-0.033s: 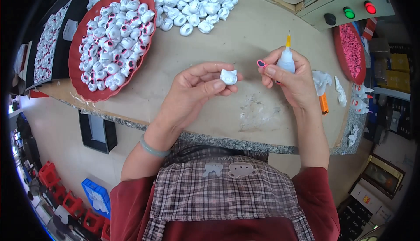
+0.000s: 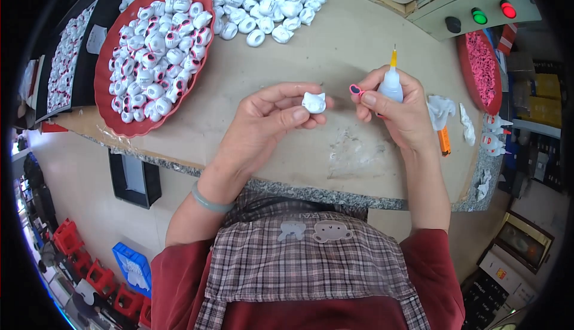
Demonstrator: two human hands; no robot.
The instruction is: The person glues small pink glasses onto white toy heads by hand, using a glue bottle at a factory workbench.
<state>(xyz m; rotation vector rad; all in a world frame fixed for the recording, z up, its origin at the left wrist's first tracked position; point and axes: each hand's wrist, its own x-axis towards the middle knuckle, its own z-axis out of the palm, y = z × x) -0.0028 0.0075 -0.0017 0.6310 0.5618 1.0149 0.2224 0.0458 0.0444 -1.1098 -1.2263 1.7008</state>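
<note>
Two hands work above the table [image 2: 335, 49] — the left hand [image 2: 269, 120] pinches a small white cat-shaped piece [image 2: 313, 102], the right hand [image 2: 397, 111] grips a glue bottle [image 2: 391, 81] and a pink bow [image 2: 356, 89]. Squeezing too hard could flood glue — or the bow could slip.
</note>
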